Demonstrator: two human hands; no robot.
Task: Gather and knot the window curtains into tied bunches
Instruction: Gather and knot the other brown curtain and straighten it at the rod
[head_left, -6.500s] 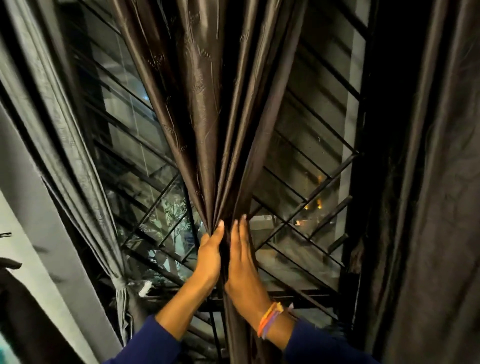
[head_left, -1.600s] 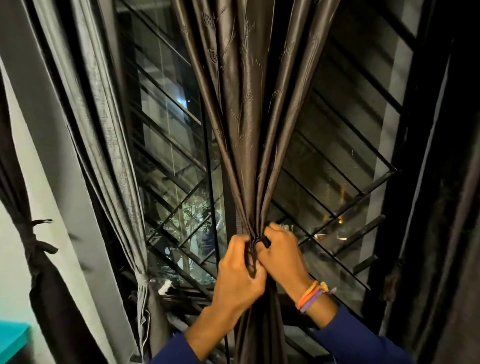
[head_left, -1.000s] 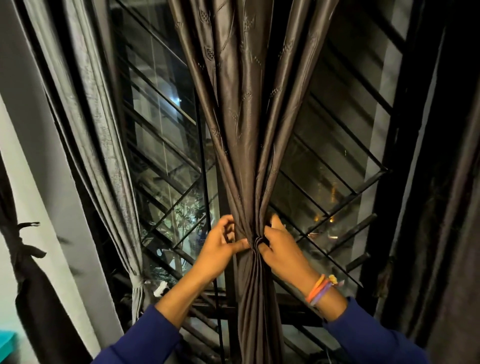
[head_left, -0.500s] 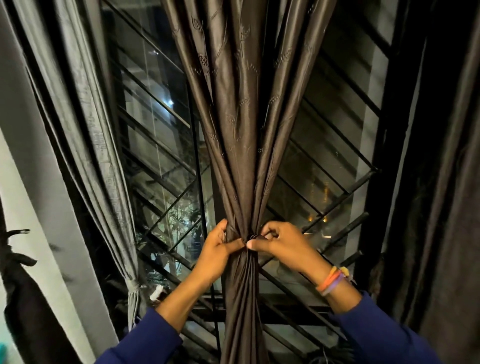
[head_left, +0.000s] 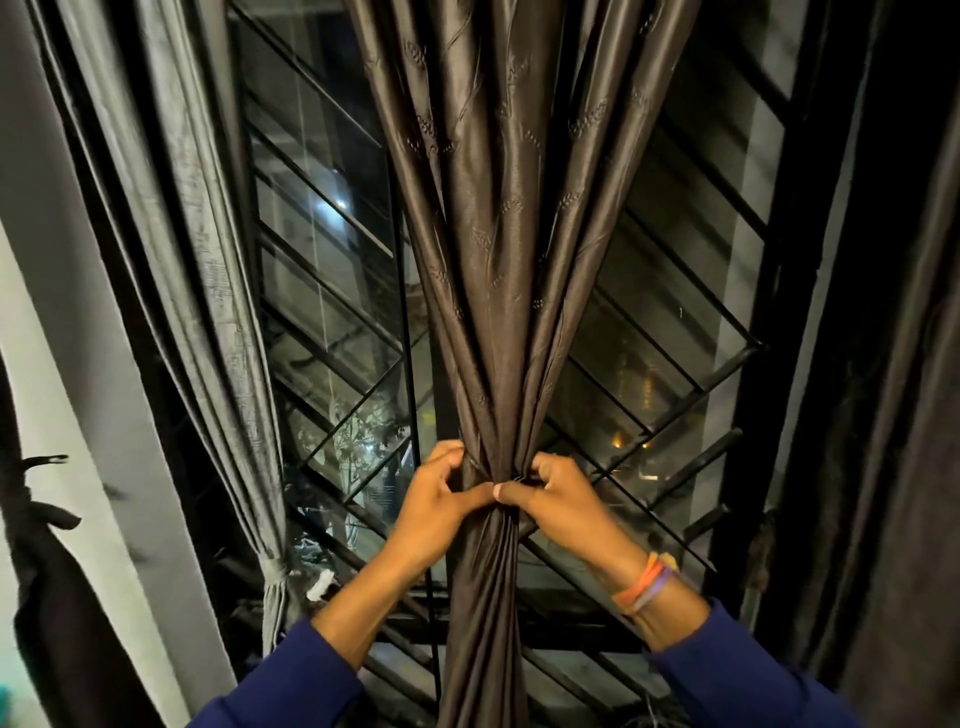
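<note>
A brown satin curtain (head_left: 498, 260) hangs in the middle of the window, gathered into a narrow bunch at waist height. My left hand (head_left: 434, 512) grips the bunch from the left, thumb across its front. My right hand (head_left: 558, 499) grips it from the right, fingers curled round a thin dark tie at the pinch point. The two thumbs meet on the cloth. Below the hands the curtain falls in a tight column.
A grey curtain (head_left: 208, 312) at the left is tied low in a bunch. A dark knotted curtain (head_left: 41, 571) hangs at the far left against the wall. Another dark curtain (head_left: 883, 364) hangs loose at the right. A black window grille (head_left: 675, 395) lies behind the cloth.
Over the past seconds my hands went from flat against the curtain to gripping its gathered neck. In the last half second they closed in a little tighter, thumbs now touching.
</note>
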